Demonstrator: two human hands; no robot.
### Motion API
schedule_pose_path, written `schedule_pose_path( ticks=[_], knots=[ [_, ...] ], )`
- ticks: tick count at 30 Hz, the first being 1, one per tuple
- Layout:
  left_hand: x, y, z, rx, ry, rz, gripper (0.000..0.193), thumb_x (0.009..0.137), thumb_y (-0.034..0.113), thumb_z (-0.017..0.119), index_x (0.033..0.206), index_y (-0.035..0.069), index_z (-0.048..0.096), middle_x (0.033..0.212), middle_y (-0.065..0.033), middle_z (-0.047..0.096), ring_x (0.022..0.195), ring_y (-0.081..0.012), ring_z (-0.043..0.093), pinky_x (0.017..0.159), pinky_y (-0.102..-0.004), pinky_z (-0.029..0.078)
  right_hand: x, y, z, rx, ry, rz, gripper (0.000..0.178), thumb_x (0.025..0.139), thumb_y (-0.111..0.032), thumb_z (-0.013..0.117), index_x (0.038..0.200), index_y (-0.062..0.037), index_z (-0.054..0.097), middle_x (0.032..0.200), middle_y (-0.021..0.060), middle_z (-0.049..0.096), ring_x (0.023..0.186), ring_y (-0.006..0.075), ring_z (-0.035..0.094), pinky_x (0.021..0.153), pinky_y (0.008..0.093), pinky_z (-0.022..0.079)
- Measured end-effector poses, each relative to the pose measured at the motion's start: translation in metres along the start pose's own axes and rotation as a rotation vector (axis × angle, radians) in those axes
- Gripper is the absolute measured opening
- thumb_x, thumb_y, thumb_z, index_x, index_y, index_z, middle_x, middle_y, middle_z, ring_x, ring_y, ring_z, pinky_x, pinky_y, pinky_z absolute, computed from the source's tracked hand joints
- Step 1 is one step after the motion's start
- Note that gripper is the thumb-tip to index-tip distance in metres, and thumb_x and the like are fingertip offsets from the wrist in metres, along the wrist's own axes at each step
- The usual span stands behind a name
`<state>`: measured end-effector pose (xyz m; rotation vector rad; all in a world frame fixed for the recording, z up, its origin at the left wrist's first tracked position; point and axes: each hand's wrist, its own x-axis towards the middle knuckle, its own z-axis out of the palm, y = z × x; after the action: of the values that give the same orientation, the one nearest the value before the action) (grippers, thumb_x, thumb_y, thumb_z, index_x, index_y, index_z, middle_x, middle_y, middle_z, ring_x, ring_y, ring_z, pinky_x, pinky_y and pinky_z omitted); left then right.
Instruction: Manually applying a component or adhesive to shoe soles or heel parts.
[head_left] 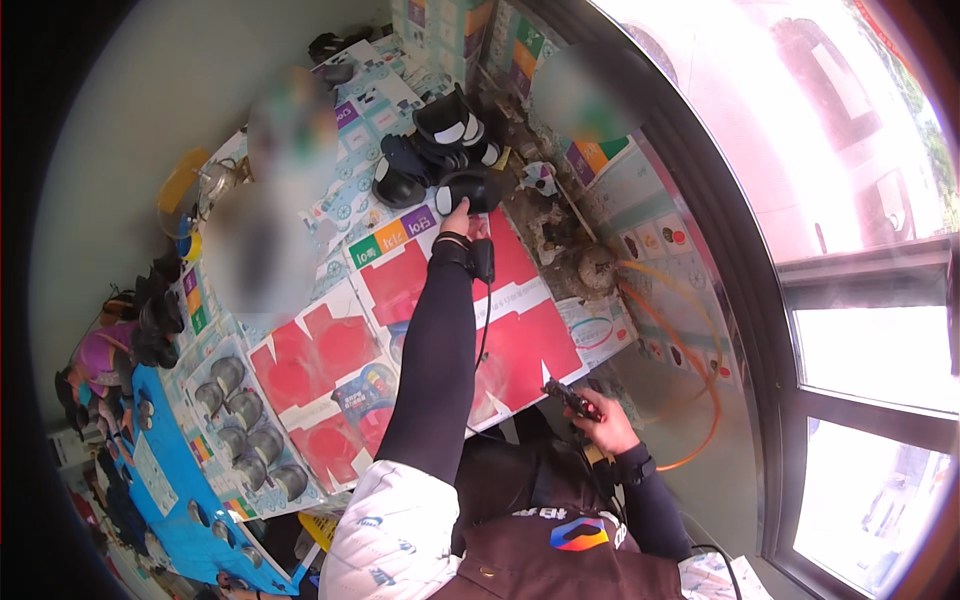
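Observation:
My left hand (456,219) reaches far across the table, its thumb on the near edge of a black, cup-shaped piece (472,188) with a white patch. The fingers behind that piece are mostly hidden. Just beyond lies a pile of similar black pieces (440,140), some also showing white patches. Close to my body at the right, my right hand (612,430) is wrapped round a dark pistol-shaped tool (572,399). Its tip points left, over the table's near edge. An orange hose (712,405) curves down toward my right wrist.
Red printed sheets (510,340) cover the near tabletop. Several dark domed pieces (245,408) stand in rows at the left, beside a blue-covered table (190,490). A rough, dirty ledge (545,215) runs along the right wall, below a window frame (775,340). Blurred patches hide parts of the far left.

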<state>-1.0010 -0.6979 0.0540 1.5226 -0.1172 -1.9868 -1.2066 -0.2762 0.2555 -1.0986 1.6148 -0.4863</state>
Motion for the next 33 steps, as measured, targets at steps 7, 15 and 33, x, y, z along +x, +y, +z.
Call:
schedule_pose_path(
  ticks=[7, 15, 33],
  knots=[
    [-0.073, -0.022, -0.011, 0.430, 0.344, 0.421, 0.035, 0.090, 0.031, 0.064, 0.100, -0.002, 0.067, 0.082, -0.0152, 0.068, 0.066, -0.0271, 0.069, 0.050, -0.0392, 0.056, 0.000, -0.005, -0.020, 0.094, 0.079, -0.101, 0.033, 0.082, -0.012, 0.067, 0.114, -0.0050, 0.065, 0.089, 0.0124, 0.070, 0.077, 0.0240, 0.067, 0.071, 0.0357, 0.051],
    [-0.307, -0.174, -0.229, 0.958, 0.611, 0.658, 0.035, 0.081, 0.033, 0.067, 0.089, 0.000, 0.056, 0.079, -0.0231, 0.064, 0.081, -0.0467, 0.062, 0.071, -0.0514, 0.049, 0.027, -0.027, -0.032, 0.341, -0.316, -0.112, 0.037, 0.080, -0.002, 0.060, 0.116, -0.0053, 0.064, 0.094, -0.0009, 0.070, 0.070, 0.0060, 0.057, 0.057, 0.0222, 0.046],
    [-0.325, -0.235, -0.215, 1.029, 0.682, 0.603, 0.030, 0.077, 0.021, 0.072, 0.094, 0.003, 0.056, 0.079, -0.0189, 0.067, 0.078, -0.0402, 0.067, 0.070, -0.0483, 0.052, 0.074, -0.044, 0.023, -0.030, -0.518, -0.136, 0.042, 0.081, 0.004, 0.057, 0.123, 0.0002, 0.061, 0.096, 0.0033, 0.070, 0.067, 0.0078, 0.056, 0.054, 0.0230, 0.045]
  ],
)
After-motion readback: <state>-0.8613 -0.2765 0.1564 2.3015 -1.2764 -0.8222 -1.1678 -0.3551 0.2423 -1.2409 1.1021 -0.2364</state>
